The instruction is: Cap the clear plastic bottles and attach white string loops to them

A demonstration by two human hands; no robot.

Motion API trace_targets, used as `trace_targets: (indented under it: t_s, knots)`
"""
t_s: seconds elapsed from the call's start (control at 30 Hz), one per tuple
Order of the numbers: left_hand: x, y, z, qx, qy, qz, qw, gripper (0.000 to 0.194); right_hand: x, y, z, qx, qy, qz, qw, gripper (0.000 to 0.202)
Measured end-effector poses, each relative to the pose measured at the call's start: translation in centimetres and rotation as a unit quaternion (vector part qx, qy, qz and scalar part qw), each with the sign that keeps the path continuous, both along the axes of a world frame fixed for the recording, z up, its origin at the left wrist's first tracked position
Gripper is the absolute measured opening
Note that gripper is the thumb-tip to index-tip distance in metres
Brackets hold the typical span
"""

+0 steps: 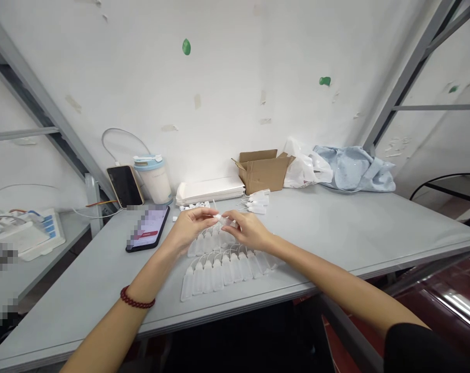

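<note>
Above the middle of the grey table (336, 233), both hands meet at a small translucent bottle (226, 221). My right hand (248, 229) grips its body between thumb and fingers. The fingers of my left hand (192, 225) are pinched at its white neck, where a thin tip points up. Below the hands stretches a row of similar bottles (207, 277) with thin bent tubes, lying side by side. Partly hidden by my hands, a second row (204, 242) lies behind it. Small white caps (196, 206) are gathered just beyond my left hand.
Several tubed bottles (258, 201) lie before an open cardboard box (265, 173). Beside it are a white plastic bag (307, 166) and blue cloth (355, 168). A white stack (209, 190), a lidded cup (155, 178) and two phones (148, 228) occupy the left and back.
</note>
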State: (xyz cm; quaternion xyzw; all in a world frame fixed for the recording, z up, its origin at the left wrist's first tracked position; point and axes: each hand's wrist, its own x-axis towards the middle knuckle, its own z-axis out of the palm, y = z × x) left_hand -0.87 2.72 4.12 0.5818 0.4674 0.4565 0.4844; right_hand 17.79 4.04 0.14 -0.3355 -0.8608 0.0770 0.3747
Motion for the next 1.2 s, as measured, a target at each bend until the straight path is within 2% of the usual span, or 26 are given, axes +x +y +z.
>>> trace_targets:
  t_s: [0.13,0.37,0.57,0.67,0.8,0.97,1.2]
  knots:
    - [0.2,-0.1,0.1,0.002,-0.009,0.010,1.000,0.026,0.1,0.1,0.0,0.018,-0.013,-0.015,1.000,0.024]
    - [0.6,0.3,-0.5,-0.042,-0.106,0.008,0.993,0.028,0.2,0.2,-0.1,0.126,-0.104,-0.078,0.984,0.021]
    - [0.5,-0.1,-0.4,-0.070,-0.005,-0.042,0.997,0.036,0.3,0.3,0.0,0.200,-0.150,-0.089,0.964,0.016]
    - [0.7,-0.4,-0.1,-0.035,0.038,-0.046,0.998,0.035,0.4,0.3,0.1,0.225,-0.156,-0.087,0.958,0.017]
    - [0.9,-0.6,0.5,0.027,0.094,-0.033,0.995,0.025,0.5,0.6,-0.1,0.219,-0.148,-0.074,0.962,0.018]
    - [1.0,-0.7,0.6,0.027,0.081,-0.028,0.996,0.028,0.5,0.8,-0.2,0.214,-0.114,-0.079,0.967,0.019]
    - [1.1,-0.2,-0.3,-0.030,0.059,-0.025,0.998,0.045,0.1,0.3,0.1,0.274,-0.087,-0.069,0.955,0.018]
